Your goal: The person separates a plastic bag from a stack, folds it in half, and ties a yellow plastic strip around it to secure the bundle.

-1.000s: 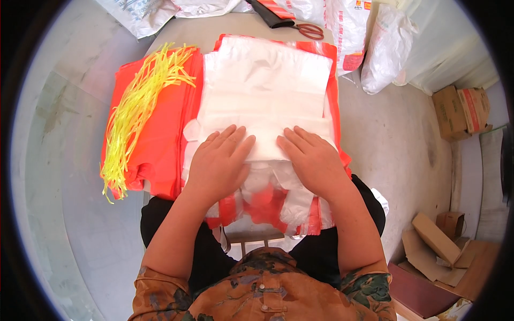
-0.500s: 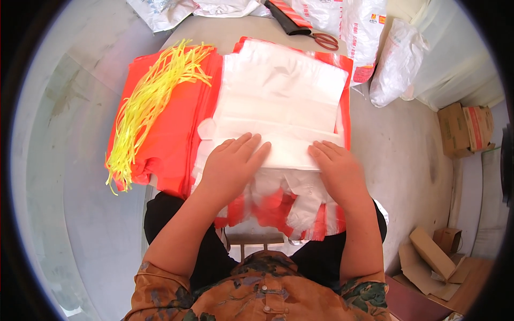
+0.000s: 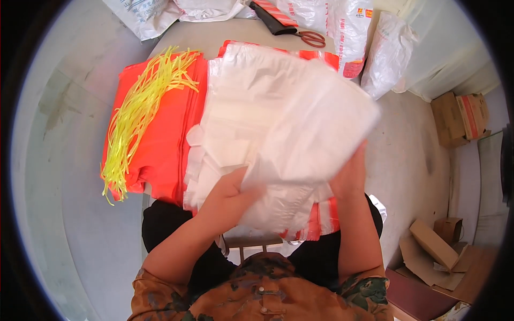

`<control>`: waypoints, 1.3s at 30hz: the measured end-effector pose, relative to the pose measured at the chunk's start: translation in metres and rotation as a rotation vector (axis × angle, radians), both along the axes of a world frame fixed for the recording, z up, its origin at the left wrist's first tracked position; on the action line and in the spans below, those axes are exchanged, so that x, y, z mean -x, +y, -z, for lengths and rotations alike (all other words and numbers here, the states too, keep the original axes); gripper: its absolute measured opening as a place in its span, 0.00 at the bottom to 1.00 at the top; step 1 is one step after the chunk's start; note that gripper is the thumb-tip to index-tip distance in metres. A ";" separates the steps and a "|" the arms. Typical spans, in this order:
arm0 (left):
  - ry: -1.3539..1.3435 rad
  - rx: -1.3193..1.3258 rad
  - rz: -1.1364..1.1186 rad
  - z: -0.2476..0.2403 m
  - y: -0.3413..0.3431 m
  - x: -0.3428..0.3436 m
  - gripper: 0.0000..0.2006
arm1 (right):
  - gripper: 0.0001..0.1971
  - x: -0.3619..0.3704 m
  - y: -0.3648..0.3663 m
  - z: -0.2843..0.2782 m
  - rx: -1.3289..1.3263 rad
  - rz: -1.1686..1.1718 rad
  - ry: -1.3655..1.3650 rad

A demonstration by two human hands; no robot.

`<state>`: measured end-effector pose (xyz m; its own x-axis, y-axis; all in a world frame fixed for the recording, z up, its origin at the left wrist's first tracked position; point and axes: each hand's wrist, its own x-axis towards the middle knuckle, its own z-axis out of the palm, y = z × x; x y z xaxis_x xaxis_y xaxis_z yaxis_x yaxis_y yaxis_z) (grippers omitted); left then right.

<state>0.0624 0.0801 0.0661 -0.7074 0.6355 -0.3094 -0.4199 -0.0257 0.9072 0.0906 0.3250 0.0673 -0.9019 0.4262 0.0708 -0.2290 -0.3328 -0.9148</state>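
Observation:
A folded white plastic bag [image 3: 316,128] is lifted and tilted over a pile of white bags [image 3: 230,91]. At its lower left edge my left hand [image 3: 227,198] is closed, fingers partly hidden and slightly blurred. My right hand [image 3: 350,174] grips the lifted bag's right edge, with most of its fingers behind the plastic. Under the white pile, red plastic [image 3: 324,216] shows at the back and front. To the left lies a stack of red plastic bags [image 3: 158,123], and a bundle of yellow strips [image 3: 144,117] rests on top of it.
Red-handled scissors [image 3: 312,38] lie at the back of the table [image 3: 214,33], beside a black and red item [image 3: 274,18]. White printed sacks [image 3: 348,37] stand beyond. Cardboard boxes [image 3: 460,120] sit at the right, with opened cardboard [image 3: 431,254] at the lower right.
Both hands lay flat on the white bags before. Now the folded bag is raised between them, my left hand lower and closed, my right hand round its edge. The view has shifted slightly.

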 end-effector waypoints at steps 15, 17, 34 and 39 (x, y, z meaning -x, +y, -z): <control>-0.204 -0.013 0.133 0.034 0.015 -0.004 0.48 | 0.41 0.004 0.008 0.023 -0.028 -0.330 -0.375; -0.225 -0.009 0.160 0.036 0.016 -0.005 0.49 | 0.42 0.003 0.009 0.026 -0.068 -0.347 -0.361; 0.450 0.305 -0.252 0.051 -0.039 0.024 0.05 | 0.31 0.006 0.026 0.033 -0.564 -0.227 -0.365; 0.958 0.964 -0.594 0.041 -0.103 0.078 0.13 | 0.31 0.002 0.030 0.033 -0.581 -0.235 -0.363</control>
